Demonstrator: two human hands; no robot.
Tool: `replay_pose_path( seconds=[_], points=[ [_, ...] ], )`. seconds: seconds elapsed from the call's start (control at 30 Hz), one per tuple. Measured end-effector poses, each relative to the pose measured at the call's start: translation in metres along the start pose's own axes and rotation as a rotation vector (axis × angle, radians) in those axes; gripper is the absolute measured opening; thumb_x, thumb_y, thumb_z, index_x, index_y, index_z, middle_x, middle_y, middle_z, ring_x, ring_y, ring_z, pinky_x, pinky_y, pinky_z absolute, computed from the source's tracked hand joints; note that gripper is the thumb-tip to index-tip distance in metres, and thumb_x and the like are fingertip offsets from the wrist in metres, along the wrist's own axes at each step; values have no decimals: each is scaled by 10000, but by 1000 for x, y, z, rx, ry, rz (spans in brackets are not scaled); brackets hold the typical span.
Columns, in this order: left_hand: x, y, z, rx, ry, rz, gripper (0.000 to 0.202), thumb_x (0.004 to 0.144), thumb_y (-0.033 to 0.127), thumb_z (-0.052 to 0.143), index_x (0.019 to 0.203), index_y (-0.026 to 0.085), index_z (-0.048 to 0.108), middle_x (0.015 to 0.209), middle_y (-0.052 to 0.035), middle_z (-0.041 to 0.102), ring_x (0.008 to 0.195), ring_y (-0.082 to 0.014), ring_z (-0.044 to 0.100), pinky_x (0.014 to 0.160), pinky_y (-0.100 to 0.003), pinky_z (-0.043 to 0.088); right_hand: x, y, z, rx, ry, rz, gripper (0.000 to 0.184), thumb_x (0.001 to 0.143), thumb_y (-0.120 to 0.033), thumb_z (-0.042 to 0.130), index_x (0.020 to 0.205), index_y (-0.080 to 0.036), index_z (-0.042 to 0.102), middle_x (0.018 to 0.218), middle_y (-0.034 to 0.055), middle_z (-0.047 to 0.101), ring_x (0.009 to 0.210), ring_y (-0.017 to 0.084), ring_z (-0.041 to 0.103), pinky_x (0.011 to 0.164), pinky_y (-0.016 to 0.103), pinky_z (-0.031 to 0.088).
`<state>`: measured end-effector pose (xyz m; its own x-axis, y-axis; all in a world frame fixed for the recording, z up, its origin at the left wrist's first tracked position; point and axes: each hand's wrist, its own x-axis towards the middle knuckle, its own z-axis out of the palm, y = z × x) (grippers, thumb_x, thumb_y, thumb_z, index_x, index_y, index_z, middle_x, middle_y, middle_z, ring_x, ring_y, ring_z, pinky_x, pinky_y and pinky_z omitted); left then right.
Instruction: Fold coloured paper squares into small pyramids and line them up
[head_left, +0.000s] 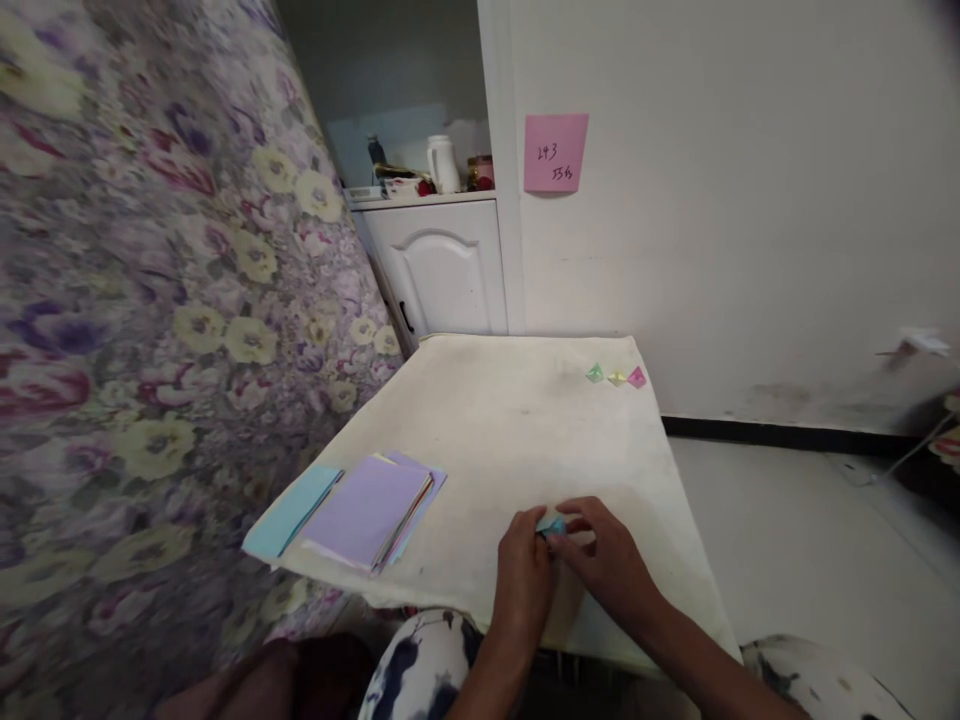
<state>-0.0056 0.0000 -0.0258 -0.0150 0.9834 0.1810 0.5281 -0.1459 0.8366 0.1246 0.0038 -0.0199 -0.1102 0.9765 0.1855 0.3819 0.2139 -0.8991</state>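
Curled grips (523, 562) (609, 552) round blue paper (552, 525)

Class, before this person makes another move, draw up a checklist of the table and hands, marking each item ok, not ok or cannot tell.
1. Small blue paper piece in hand: ok; the left hand and right hand both have fingers on it.
2. Its folds crisp: cannot tell; fingers cover much of it.
3. Green, yellow and pink pieces away from the hands: ok; they lie near the far right corner of the table.
4. Purple-topped paper stack on the table: ok, left of the hands.
5. Stack squared up: not ok; sheets stick out unevenly.
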Motion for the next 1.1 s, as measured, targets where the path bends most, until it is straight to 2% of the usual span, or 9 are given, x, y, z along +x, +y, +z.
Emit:
replay_pose_path(
  seconds=[0.1,0.2,0.4,0.63,0.77,0.9,1.1],
  points=[
    [0,1,-1,23,16,1,424,715,32,341,1054,148,568,976,-86,607,912,-186,560,828,-342,446,-2,0,1,-50,-31,46,309,717,-217,568,1023,-229,526,1010,35,573,697,138,601,591,269,517],
    [-1,1,-1,10,11,8,411,732,42,341,1050,155,575,983,-84,608,923,-187,560,843,-346,443,-2,2,2,-52,-43,5,314,724,-153,507,1029,-229,525,998,33,576,644,120,589,583,265,508],
    [-1,2,1,-72,-30,-6,399,724,46,356,1018,176,592,992,-67,633,935,-179,574,851,-329,444,1,8,2,-89,-7,-45,288,731,-109,443,981,-212,542,915,35,605,779,164,590,667,292,485],
    [-7,10,3,-18,-106,-6,365,773,110,375,1071,193,569,1019,-69,649,927,-197,582,797,-309,428,5,10,-3,-209,28,-51,313,714,-72,415,953,-209,564,894,29,613,828,175,569,746,307,440],
    [-11,11,4,24,-159,-39,298,823,177,360,1059,199,540,945,-68,661,847,-205,600,694,-282,415,7,8,-4,-301,60,-87,305,697,-65,425,915,-208,584,883,40,607,854,195,547,774,332,422],
    [-13,13,5,61,-186,-76,244,854,227,338,1019,202,516,853,-60,658,758,-204,600,609,-259,368,11,11,-4,-279,65,-89,296,689,-61,413,865,-206,602,844,37,603,824,188,548,750,323,432],
    [-14,16,7,98,-197,-112,166,855,238,348,925,198,493,728,-40,626,665,-198,572,558,-255,309,11,16,-2,-268,74,-48,324,716,-77,413,933,-213,610,879,43,632,855,199,565,776,349,440]
  ],
)
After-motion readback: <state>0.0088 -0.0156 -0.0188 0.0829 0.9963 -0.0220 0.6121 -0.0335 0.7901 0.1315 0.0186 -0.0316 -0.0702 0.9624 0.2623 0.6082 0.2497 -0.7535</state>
